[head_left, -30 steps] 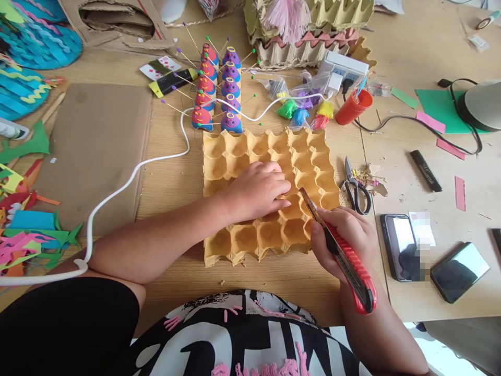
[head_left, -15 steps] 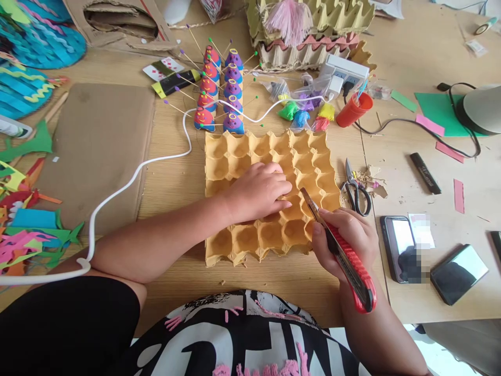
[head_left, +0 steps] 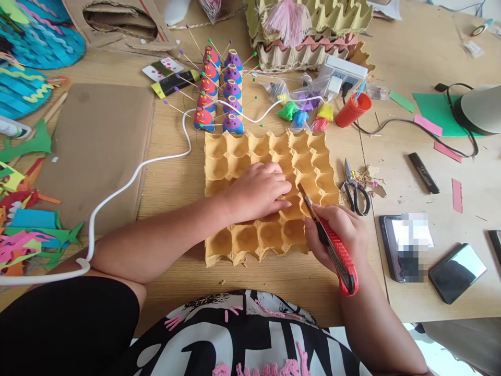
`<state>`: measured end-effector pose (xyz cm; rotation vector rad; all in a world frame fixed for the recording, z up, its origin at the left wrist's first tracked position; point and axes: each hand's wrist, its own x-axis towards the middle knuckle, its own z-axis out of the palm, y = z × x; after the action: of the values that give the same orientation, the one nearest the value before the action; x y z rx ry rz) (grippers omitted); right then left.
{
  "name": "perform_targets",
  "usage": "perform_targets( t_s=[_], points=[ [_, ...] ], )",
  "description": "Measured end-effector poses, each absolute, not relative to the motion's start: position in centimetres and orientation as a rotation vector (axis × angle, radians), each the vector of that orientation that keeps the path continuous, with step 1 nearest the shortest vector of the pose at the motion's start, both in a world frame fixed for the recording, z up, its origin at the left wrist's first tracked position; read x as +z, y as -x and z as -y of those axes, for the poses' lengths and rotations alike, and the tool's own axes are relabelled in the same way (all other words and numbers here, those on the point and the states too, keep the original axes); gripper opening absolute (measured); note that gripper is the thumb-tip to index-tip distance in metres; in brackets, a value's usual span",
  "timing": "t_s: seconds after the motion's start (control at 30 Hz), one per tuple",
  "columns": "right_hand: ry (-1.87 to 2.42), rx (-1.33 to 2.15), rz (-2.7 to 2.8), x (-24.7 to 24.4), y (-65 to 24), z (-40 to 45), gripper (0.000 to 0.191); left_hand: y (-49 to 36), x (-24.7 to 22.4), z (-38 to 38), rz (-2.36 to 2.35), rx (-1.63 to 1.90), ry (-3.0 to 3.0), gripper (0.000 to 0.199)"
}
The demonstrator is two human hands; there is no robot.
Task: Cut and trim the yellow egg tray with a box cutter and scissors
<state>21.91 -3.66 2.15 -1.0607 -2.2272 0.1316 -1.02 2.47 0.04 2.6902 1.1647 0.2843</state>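
A yellow cardboard egg tray [head_left: 219, 241] lies on the table in front of me, its cups facing up. My left hand [head_left: 261, 189] presses on the middle of it, with bent fingers gripping the ridges between the cups. In my right hand [head_left: 340, 230] is a red utility knife [head_left: 340, 251], its blade out. The blade's tip points away from me and meets the tray just right of my left fingers; I cannot tell how deep it goes. Black-handled scissors [head_left: 355, 192] lie at the tray's right edge.
Painted egg-carton figures [head_left: 234, 94] stand behind the tray near bagged coloured clay [head_left: 300, 119] and a red cup [head_left: 353, 109]. A white cable [head_left: 135, 175] crosses the left side over brown cardboard [head_left: 97, 156]. Phones [head_left: 457, 272] lie on the right. More egg trays [head_left: 305, 55] are stacked behind.
My right hand has shifted slightly left and away from me, and the knife's handle end has swung left and up. My left hand and the tray have stayed in place.
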Motion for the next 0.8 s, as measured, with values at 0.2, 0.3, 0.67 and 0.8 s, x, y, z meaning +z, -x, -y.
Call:
perform_targets(
  t_s=[0.2, 0.3, 0.67, 0.8],
  points=[
    [1.07, 0.112, 2.192, 2.1, -21.8, 3.6, 0.017, 1.1, 0.0, -2.4, -1.161, 0.303, -2.682, 0.028],
    [1.116, 0.127, 2.222, 1.8, -21.7, 3.4, 0.017, 1.1, 0.0, -2.4, -1.149, 0.325, -2.707, 0.028],
    [1.095, 0.148, 2.183, 1.1, -21.8, 3.3, 0.016, 1.1, -0.2, -2.4, -1.15, 0.334, -2.715, 0.028],
    [1.062, 0.114, 2.208, 1.4, -21.9, 3.4, 0.018, 1.1, 0.0, -2.4, -1.162, 0.31, -2.692, 0.027]
  ],
)
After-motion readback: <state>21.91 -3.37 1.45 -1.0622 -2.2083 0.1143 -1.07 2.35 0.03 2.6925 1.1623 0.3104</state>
